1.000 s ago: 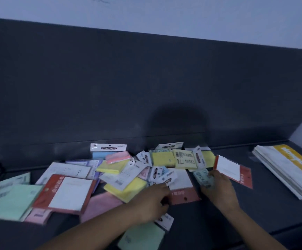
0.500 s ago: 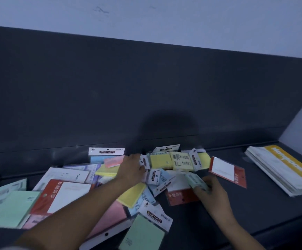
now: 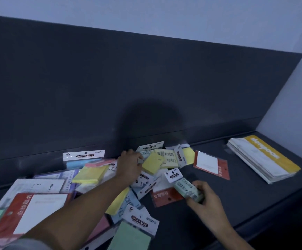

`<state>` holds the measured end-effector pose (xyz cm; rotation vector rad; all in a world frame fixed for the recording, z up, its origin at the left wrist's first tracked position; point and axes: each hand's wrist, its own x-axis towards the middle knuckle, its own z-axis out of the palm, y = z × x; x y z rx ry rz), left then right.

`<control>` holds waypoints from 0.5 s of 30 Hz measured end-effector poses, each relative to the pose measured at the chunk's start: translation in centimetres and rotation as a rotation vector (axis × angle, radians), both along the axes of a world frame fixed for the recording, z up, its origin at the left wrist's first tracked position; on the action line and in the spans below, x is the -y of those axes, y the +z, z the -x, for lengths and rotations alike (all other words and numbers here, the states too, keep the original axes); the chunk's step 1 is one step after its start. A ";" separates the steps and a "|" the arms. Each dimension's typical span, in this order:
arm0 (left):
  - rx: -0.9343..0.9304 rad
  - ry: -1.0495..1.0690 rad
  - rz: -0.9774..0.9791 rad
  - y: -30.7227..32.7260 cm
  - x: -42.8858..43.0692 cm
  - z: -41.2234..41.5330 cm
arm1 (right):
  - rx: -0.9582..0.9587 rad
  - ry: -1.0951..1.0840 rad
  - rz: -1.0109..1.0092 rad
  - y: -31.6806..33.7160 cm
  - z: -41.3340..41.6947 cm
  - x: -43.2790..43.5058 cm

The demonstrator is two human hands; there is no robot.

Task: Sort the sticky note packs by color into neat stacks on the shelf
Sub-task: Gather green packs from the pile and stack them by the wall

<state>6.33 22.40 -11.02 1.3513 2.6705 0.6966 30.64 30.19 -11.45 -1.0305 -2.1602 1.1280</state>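
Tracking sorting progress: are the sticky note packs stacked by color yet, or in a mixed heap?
Mixed heap: yellow, blue, pink and green packs overlap at odd angles on the shelf. The right hand grips a green pack.

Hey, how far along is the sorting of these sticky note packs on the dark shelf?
Barely started: no neat single-colour stack shows. In hand: the right hand grips a pale green sticky note pack, and the left hand pinches a yellow sticky note pack near the back. Left: the mixed heap of yellow, pink, blue and green packs lies unsorted across the dark shelf.
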 end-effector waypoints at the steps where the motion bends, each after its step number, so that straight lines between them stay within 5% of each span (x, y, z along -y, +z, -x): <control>1: 0.031 0.010 0.044 -0.1 -0.2 0.3 | -0.004 0.008 0.001 0.0 0.2 0.0; 10: 0.519 0.105 0.238 1.0 -1.1 2.2 | -0.021 0.040 0.006 -0.2 1.3 0.0; 15: 0.532 0.124 -0.053 1.5 -0.6 1.6 | -0.100 0.007 0.089 -0.2 1.4 -0.4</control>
